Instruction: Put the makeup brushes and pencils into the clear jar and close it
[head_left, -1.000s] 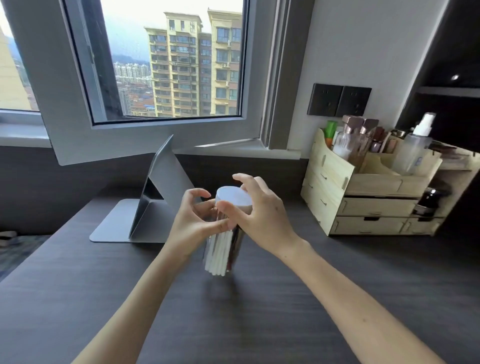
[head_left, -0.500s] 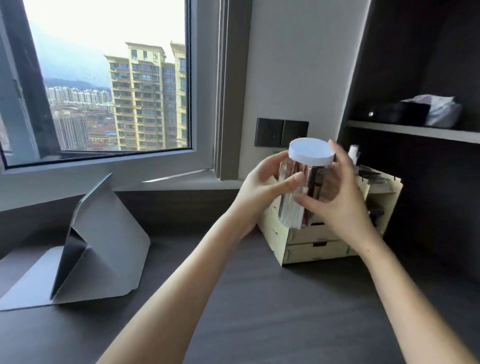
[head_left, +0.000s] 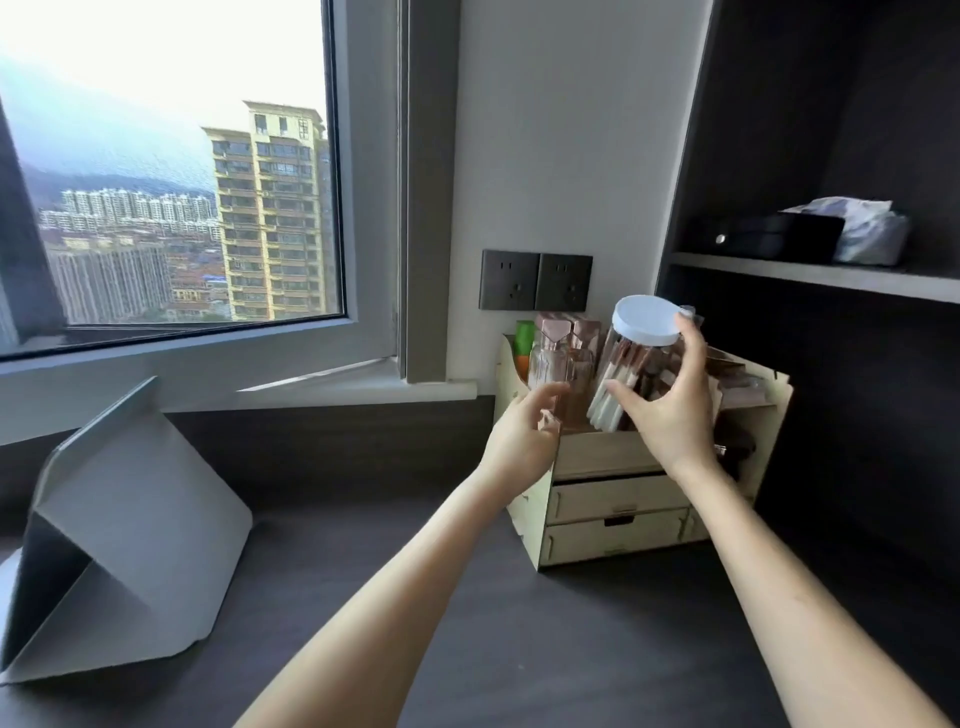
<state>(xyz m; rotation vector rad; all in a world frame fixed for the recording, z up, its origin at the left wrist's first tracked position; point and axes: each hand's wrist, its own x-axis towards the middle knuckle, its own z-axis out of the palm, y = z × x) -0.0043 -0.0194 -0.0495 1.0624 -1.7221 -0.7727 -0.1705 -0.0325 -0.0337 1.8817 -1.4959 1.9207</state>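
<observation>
Your right hand is wrapped around the clear jar, thumb on the near side of the glass and fingers reaching up past the rim of its white lid. You hold the jar tilted, lid leaning to the right, in the air above the top compartment of the wooden organizer. The lid sits on the jar, and inside you can see brushes and pencils packed together, their pale handles pointing down to the left.

Your left hand is open, fingers loosely spread, gripping nothing; it hovers just beside the jar, in front of the organizer's left wall and the pink-capped bottles standing in it. A green and orange tube stands behind those bottles.

On the dark desk to your left stands a folded grey tablet cover. Two dark wall sockets sit above the organizer, and the shelf to the right carries a black box and a crumpled packet.
</observation>
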